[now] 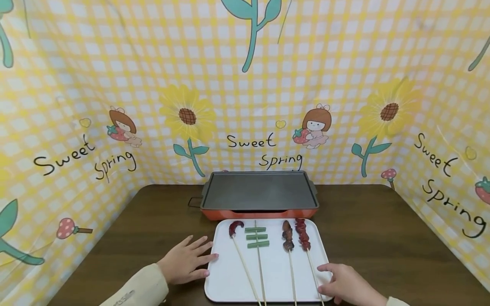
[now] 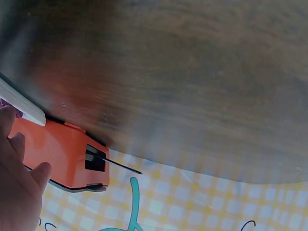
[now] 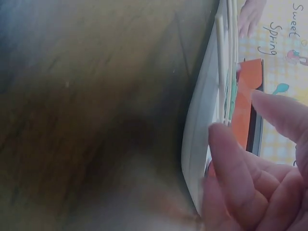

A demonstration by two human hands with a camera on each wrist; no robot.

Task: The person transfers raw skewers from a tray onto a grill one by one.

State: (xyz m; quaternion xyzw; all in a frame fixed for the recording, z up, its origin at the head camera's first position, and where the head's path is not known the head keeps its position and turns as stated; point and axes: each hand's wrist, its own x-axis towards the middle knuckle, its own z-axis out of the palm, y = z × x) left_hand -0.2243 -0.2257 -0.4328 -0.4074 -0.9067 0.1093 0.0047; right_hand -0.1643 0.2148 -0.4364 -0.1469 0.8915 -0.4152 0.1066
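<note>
A white tray (image 1: 275, 280) on the table bears several skewers. From left to right these are a curled dark red piece (image 1: 236, 228), green bean-like pieces (image 1: 257, 236), brown chunks (image 1: 288, 236) and reddish meat chunks (image 1: 302, 234). My left hand (image 1: 187, 259) lies at the tray's left rim with its fingers spread, holding nothing. At the right rim is my right hand (image 1: 346, 282), its thumb and index finger parted close to the rightmost stick (image 1: 313, 272). In the right wrist view, a gap shows between those fingertips (image 3: 219, 132).
Behind the tray stands an orange griddle (image 1: 260, 193) with a flat dark plate, and a thin black wire handle (image 1: 194, 202) sticks out on its left. The brown wooden table (image 1: 383, 238) is enclosed by a yellow checked cloth (image 1: 245, 106) printed with sunflowers.
</note>
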